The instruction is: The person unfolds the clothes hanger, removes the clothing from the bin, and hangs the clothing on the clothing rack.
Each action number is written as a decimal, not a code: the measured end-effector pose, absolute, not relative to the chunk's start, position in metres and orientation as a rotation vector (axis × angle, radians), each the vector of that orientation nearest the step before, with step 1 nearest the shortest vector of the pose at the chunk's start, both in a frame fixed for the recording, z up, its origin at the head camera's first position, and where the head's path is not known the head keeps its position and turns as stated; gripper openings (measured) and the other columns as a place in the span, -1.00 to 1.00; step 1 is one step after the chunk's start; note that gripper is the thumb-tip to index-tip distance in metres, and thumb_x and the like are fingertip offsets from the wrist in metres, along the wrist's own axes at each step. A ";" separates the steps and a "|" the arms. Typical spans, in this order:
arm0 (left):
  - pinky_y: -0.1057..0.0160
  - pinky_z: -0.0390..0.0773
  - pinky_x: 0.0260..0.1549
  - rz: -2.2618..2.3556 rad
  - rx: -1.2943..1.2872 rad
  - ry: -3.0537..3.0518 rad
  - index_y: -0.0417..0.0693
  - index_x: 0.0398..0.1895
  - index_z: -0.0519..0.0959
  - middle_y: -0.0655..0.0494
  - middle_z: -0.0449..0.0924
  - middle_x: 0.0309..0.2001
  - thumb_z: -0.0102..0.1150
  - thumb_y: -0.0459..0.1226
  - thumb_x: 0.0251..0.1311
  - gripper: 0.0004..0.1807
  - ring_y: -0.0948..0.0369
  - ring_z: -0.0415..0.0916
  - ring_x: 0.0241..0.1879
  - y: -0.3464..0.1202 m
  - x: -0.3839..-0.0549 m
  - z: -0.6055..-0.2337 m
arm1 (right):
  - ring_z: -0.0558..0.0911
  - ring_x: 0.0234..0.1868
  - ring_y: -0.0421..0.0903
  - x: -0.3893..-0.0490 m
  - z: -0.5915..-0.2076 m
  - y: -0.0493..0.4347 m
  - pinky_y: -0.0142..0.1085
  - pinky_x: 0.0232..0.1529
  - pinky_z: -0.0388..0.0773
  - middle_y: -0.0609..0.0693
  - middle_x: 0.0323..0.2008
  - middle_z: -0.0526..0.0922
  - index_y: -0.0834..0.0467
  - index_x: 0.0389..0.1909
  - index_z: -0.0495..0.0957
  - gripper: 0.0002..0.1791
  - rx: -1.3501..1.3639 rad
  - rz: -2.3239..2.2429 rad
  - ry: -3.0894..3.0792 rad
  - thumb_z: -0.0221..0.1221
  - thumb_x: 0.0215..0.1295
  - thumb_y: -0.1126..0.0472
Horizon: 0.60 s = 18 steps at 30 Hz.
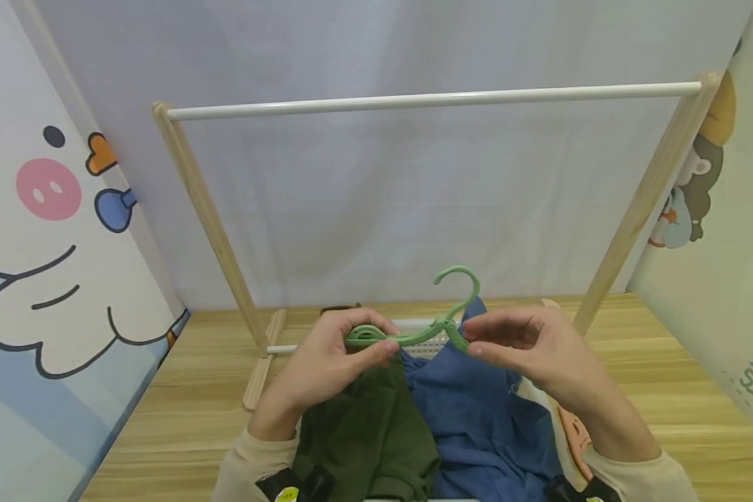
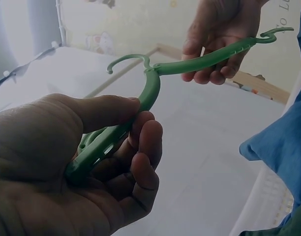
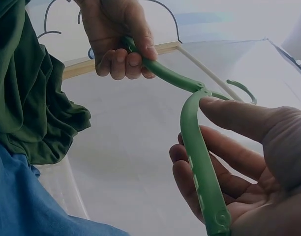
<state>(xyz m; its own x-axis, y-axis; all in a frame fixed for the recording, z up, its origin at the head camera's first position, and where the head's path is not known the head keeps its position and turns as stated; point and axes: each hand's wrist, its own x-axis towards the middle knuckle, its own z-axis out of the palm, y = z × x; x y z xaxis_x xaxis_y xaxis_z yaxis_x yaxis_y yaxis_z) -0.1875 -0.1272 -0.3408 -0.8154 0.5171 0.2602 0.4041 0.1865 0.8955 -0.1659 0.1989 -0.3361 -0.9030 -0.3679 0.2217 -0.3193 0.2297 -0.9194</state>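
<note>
A green folding clothes hanger is held between both hands, its hook pointing up and its two arms meeting at a joint below the hook. My left hand grips one arm, thumb on the near side and fingers curled behind, as the left wrist view shows. The other arm is pinched by my right hand, with the thumb close to the joint and the fingers behind. Beneath the hands lie a dark green garment and a blue garment, side by side in a white basket.
Behind the basket stands a clothes rack with a white top rail and wooden posts. Its wooden foot rests on the wood-grain table. An orange patterned item shows beside the right forearm. Cartoon-printed walls flank both sides.
</note>
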 end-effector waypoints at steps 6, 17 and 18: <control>0.09 0.78 -0.06 1.705 0.929 2.353 -0.12 0.13 0.75 -0.08 0.81 -0.18 0.36 -0.27 0.59 -0.81 -0.01 0.80 -0.19 -0.126 -0.187 -0.342 | 0.83 0.06 -0.05 -0.166 -0.338 0.197 -0.20 0.03 0.78 0.01 0.08 0.85 0.03 0.16 0.84 -0.73 -0.671 -1.687 2.532 0.46 0.52 0.15; 0.16 0.70 -0.29 1.709 0.915 2.382 -0.06 0.10 0.76 0.05 0.80 -0.23 0.35 -0.27 0.60 -0.84 0.08 0.75 -0.31 -0.129 -0.189 -0.342 | 0.84 -0.07 -0.08 -0.167 -0.335 0.204 -0.17 -0.13 0.79 0.03 -0.02 0.86 0.12 0.06 0.86 -0.80 -0.686 -1.619 2.533 0.46 0.50 0.20; 0.20 0.67 -0.33 1.711 0.915 2.386 -0.07 0.10 0.76 0.04 0.80 -0.25 0.35 -0.27 0.60 -0.85 0.09 0.73 -0.34 -0.130 -0.189 -0.342 | 0.84 -0.08 -0.09 -0.168 -0.335 0.205 -0.17 -0.13 0.79 0.03 -0.02 0.86 0.11 0.05 0.86 -0.81 -0.687 -1.611 2.537 0.47 0.50 0.20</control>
<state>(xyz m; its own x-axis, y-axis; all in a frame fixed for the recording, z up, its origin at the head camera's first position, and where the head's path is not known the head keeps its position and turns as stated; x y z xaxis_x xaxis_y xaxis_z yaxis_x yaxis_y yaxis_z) -0.1886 -0.1302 -0.3418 -0.8210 0.4977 0.2796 0.4245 0.2048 0.8820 -0.1675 0.2047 -0.3351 -0.8991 -0.3972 0.1840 -0.3355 0.3550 -0.8726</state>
